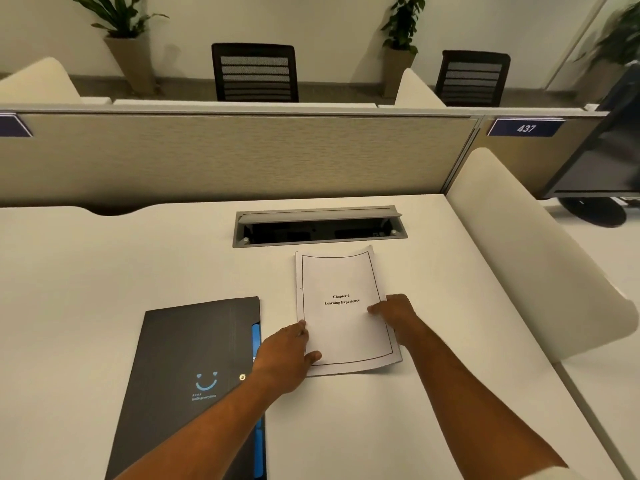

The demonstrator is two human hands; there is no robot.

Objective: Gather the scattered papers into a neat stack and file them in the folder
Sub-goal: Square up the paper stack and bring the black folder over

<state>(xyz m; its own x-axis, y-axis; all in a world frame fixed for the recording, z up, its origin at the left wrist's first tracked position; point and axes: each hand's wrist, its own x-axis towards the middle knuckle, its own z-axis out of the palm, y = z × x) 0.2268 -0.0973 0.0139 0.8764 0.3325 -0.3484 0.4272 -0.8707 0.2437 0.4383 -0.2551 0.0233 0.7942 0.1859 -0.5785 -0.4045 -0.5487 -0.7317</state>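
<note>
A stack of white papers [341, 275] lies flat on the white desk [104, 271], its top sheet reading "Chapter 6 Learning Experience" inside a black border. My left hand [285, 355] holds the stack's left edge, thumb on top of the lower left corner. My right hand [394, 311] holds the right edge, thumb lying on the top sheet and fingers curled at the side. A closed black folder [194, 341] with a blue smiley print and a blue inner edge lies to the left of the stack, partly under my left forearm.
An open grey cable tray [320, 225] is sunk into the desk just behind the papers. A beige partition [225, 154] closes the desk's far side and a white curved divider [526, 244] its right side. A dark monitor [606, 157] stands beyond it.
</note>
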